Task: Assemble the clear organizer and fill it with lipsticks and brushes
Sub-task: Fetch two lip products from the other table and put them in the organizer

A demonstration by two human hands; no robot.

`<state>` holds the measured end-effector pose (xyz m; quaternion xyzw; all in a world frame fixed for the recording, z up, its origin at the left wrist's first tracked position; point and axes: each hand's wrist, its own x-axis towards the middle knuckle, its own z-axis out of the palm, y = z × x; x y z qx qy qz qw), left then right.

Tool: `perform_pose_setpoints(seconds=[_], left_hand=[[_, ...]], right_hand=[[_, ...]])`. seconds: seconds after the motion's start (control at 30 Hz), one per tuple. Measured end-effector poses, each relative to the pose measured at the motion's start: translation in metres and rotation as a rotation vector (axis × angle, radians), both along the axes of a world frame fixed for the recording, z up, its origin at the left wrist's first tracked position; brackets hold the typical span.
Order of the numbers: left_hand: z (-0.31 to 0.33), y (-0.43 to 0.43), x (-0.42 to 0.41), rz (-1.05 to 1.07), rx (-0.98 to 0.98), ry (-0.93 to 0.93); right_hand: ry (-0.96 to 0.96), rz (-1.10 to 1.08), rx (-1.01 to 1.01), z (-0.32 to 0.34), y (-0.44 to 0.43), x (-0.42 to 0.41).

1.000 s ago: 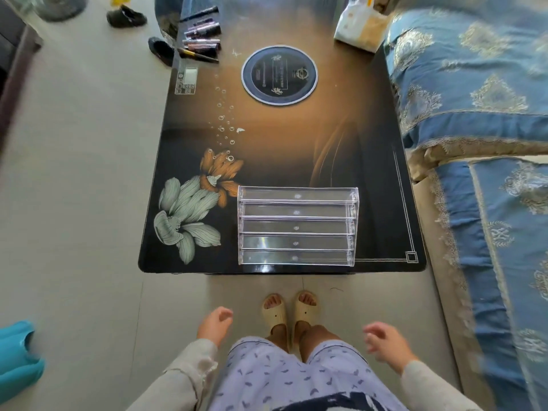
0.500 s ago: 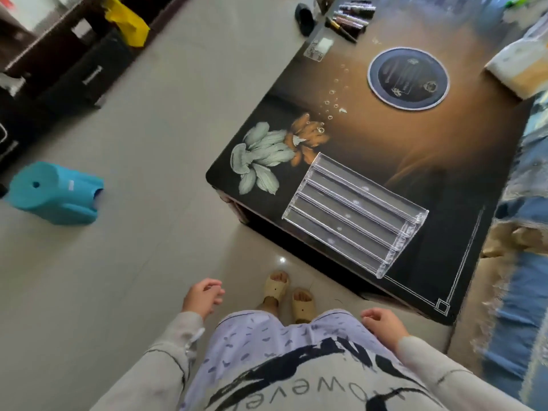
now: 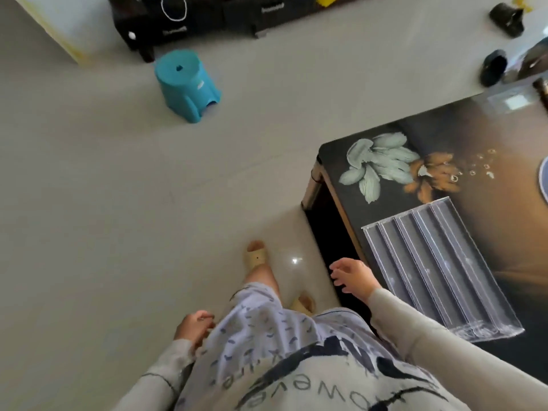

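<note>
The clear organizer [image 3: 439,268], a stepped acrylic rack with several long troughs, lies on the dark glass table [image 3: 379,209] at the right, near its front edge. My right hand [image 3: 354,275] hangs beside the table's edge with fingers apart, holding nothing, a little left of the organizer. My left hand [image 3: 192,324] is loosely curled against my shirt, and nothing shows in it. The lipsticks and brushes are almost out of view; only a dark tip [image 3: 542,87] shows at the right edge.
A teal plastic stool [image 3: 185,84] stands on the grey floor to the upper left. Dark low furniture [image 3: 207,16] runs along the top. Two black slippers [image 3: 493,69] lie near the table's far corner. My feet in beige slippers [image 3: 256,256] are on the floor.
The view has swung left, away from the table and toward the floor and the stool. The organizer has shifted to the right of the frame. Both hands stay empty at my sides.
</note>
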<state>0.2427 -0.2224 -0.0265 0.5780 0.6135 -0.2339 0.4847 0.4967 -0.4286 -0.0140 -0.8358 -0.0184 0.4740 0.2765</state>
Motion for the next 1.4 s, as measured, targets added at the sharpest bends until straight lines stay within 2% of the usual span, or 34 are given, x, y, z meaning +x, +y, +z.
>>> perform_pose_setpoints(seconds=[0.2,0.4,0.53,0.83,1.0,1.23,1.4], left_hand=[[-0.005,0.043,-0.009,0.234,-0.055,0.016],[0.006,0.14,0.048,0.291,-0.008,-0.022],[0.024,0.211,0.118,0.195,0.037,-0.1],[0.039,0.291,0.244,-0.037,-0.003,-0.216],[0.018,0.312,0.299,-0.118,-0.023,-0.143],[0.006,0.345,0.361,-0.347,-0.025,0.113],[0.006,0.37,0.431,-0.316,-0.002,0.09]], right_hand=[[0.025,0.091,-0.012,0.002,0.075,0.024],[0.094,-0.004,-0.108,-0.007,0.13,0.049],[0.096,-0.094,-0.154,-0.011,0.161,0.068],[0.099,-0.274,-0.2,-0.006,0.191,0.108],[0.149,-0.327,-0.195,-0.017,0.216,0.156],[0.142,-0.432,-0.096,-0.012,0.257,0.264],[0.067,-0.441,-0.011,0.002,0.283,0.341]])
